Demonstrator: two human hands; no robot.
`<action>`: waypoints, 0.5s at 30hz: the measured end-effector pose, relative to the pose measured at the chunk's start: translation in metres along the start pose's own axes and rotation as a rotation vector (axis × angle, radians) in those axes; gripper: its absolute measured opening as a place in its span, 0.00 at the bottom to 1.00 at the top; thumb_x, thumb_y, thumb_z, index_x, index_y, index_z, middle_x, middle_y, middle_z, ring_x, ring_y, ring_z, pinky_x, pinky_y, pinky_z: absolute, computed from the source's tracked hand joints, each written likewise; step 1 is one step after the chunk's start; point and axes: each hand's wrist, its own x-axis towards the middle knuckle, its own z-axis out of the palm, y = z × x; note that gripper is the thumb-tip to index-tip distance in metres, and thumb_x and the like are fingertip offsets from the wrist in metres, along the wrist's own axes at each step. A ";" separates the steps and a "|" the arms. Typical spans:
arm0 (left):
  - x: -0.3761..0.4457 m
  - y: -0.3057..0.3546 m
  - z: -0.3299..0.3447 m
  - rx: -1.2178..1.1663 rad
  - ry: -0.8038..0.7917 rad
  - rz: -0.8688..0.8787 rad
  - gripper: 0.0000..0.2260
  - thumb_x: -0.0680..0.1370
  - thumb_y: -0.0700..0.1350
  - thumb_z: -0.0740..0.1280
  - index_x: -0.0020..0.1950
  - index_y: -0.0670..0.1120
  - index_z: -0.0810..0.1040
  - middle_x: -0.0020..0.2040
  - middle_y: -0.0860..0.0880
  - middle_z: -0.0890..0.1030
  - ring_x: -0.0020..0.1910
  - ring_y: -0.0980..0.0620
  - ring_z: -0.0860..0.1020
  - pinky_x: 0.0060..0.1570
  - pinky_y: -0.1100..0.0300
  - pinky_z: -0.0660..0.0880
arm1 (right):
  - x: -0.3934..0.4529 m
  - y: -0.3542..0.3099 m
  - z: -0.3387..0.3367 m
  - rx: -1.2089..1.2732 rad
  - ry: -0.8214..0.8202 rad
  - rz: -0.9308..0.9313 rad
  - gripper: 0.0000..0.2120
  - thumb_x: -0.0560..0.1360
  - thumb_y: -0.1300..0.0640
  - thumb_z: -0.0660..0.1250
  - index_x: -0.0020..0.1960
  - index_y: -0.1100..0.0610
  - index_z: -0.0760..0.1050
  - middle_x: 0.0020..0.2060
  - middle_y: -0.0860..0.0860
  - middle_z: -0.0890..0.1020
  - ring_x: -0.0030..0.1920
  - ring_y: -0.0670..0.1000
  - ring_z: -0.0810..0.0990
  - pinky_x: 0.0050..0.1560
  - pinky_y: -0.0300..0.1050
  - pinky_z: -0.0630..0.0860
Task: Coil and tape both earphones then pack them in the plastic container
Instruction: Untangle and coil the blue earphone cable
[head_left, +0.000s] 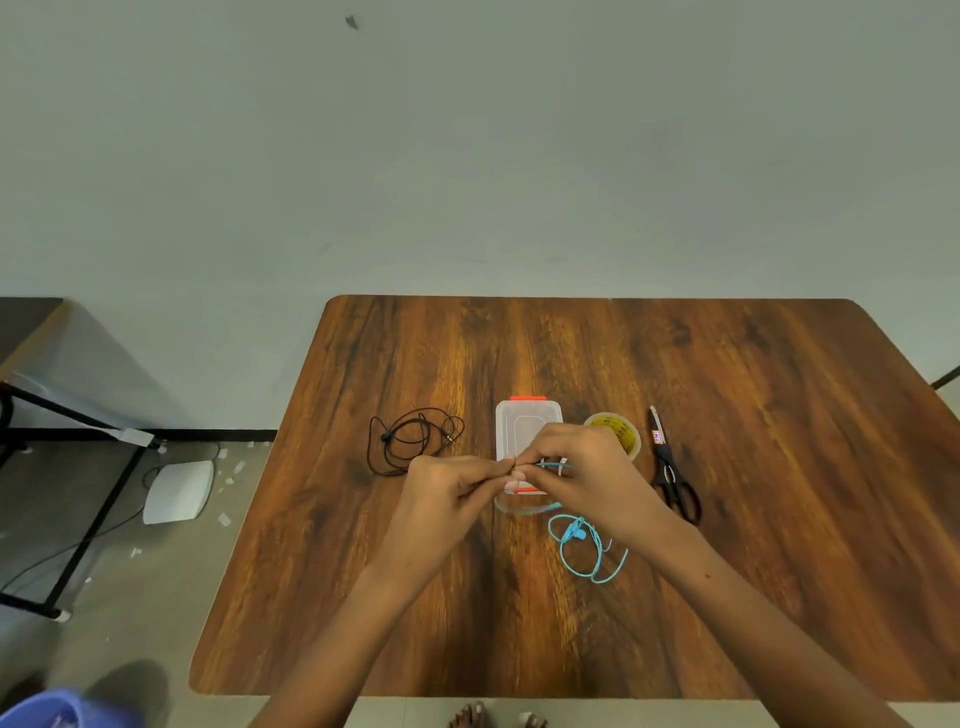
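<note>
Both hands are pinched together over the middle of the wooden surface (753, 415): left hand (451, 486) has its fingertips closed on what looks like the end of the thin turquoise earphone cable (587, 551), and right hand (576, 467) is curled shut around a loop or two of it. Rest of that cable hangs down and trails on the surface just below the right hand, earbud included.

Going left to right, what worries me:

The tangled black earphone cable (410, 439) sits loose left of the hands, untouched. It's a messy heap, so I'd guess it snags on itself once I start winding it.

The clear plastic container with red latches (524, 421) is right under my hands with its lid apparently on. I can't see its lower half properly. If the dangling turquoise tail catches a latch, the coil could pull apart.

The yellowish roll of tape (621, 431) is half hidden behind my right hand. To reach it I have to free one hand, and that's when the coil probably springs open.

The black-handled scissors (672, 470) lie at the far right, blades pointing away. Cutting tape one-handed next to a thin cable looks like a good way to nick it.
</note>
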 end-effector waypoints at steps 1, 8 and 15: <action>0.000 -0.002 -0.001 0.022 -0.008 0.009 0.08 0.73 0.42 0.72 0.52 0.44 0.84 0.45 0.51 0.85 0.45 0.61 0.82 0.41 0.56 0.80 | -0.001 0.000 0.000 0.029 0.001 0.011 0.03 0.72 0.57 0.72 0.44 0.53 0.84 0.38 0.42 0.81 0.39 0.41 0.79 0.39 0.34 0.74; -0.005 -0.011 -0.018 0.144 0.100 0.024 0.07 0.72 0.35 0.73 0.48 0.43 0.85 0.45 0.54 0.84 0.45 0.63 0.81 0.43 0.61 0.80 | -0.019 0.023 -0.012 0.110 0.080 0.136 0.02 0.70 0.59 0.74 0.43 0.55 0.84 0.37 0.44 0.83 0.42 0.42 0.81 0.40 0.31 0.75; -0.017 -0.022 -0.023 0.133 0.198 -0.021 0.07 0.72 0.36 0.72 0.49 0.42 0.84 0.46 0.53 0.84 0.46 0.63 0.82 0.44 0.61 0.80 | -0.035 0.046 -0.026 0.090 0.152 0.185 0.03 0.69 0.61 0.74 0.42 0.54 0.84 0.37 0.41 0.83 0.40 0.43 0.82 0.42 0.37 0.78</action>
